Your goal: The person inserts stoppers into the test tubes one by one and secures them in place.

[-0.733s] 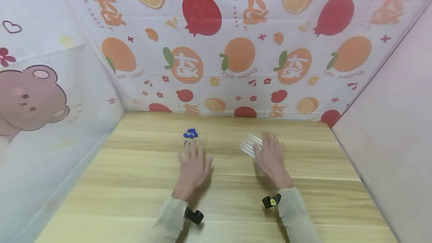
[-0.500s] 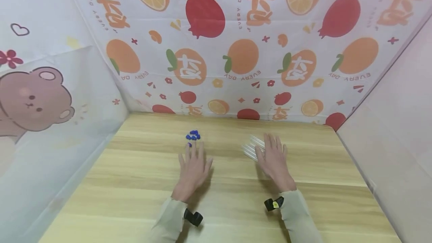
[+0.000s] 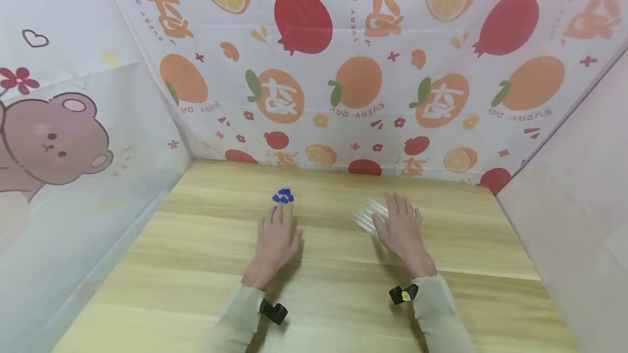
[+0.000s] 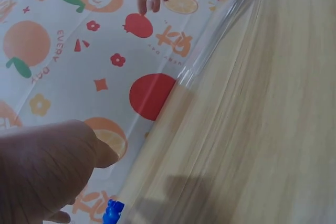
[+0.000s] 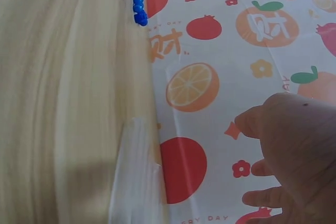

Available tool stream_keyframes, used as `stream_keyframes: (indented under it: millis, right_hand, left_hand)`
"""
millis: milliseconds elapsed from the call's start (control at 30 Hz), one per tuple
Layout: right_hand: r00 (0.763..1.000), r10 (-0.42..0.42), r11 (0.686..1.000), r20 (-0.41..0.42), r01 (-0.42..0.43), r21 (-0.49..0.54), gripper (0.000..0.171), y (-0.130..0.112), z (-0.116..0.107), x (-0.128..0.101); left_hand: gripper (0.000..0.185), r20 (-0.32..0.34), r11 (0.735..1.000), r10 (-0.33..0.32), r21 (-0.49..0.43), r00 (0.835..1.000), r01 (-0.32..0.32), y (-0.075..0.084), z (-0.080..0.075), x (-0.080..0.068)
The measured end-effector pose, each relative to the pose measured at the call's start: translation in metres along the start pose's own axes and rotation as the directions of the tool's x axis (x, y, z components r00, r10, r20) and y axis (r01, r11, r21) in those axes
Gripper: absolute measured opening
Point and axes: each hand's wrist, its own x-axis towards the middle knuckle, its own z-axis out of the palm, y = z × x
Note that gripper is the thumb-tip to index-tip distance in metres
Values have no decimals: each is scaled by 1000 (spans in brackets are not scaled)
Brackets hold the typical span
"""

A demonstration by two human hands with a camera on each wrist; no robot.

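Observation:
Several small blue plugs or caps (image 3: 283,196) lie in a loose cluster on the table, left of middle toward the back. My left hand (image 3: 275,238) hovers just in front of them, its fingers loosely bent and holding nothing. The nearest blue piece is mostly hidden behind its fingertips. Several clear tubes (image 3: 365,222) lie side by side to the right, slanting. My right hand (image 3: 401,230) is held over their right part, fingers extended, and hides some of them. In the right wrist view, the tubes (image 5: 137,177) lie beside the hand with a gap between.
The wood-grain table (image 3: 324,298) meets a fruit-printed cloth wall (image 3: 314,86) at the back. A bear-printed cloth (image 3: 54,135) hangs on the left and a pale wall (image 3: 579,189) stands on the right.
The head view has shifted slightly. My left hand has moved a little to the left and nearer the blue pieces, its fingers more bent. My right hand stays over the tubes.

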Motion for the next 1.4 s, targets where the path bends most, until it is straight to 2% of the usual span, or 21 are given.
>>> stream_keyframes:
  millis: [200,467,800,1067,1400]
  right_hand:
    - [1000,5,1000,5,-5,6,69,4,-4,0]
    - [1000,0,1000,3,0,1,70,8,-8,0]
    - [1000,-18,1000,14,19,-21,69,13,-18,9]
    - [999,-43,998,19,44,-54,69,17,-34,12]
    - [998,-56,997,28,58,-60,68,20,-50,10]
  left_hand:
    - [76,21,1000,-6,23,1000,5,-10,-4,6]
    - [77,91,999,-42,14,995,41,-31,-17,17]
    - [70,88,1000,22,9,996,-23,-51,-19,30]
    - [67,116,999,37,25,993,-40,-56,-16,29]
    - [61,91,996,74,47,993,-78,-58,-17,29]
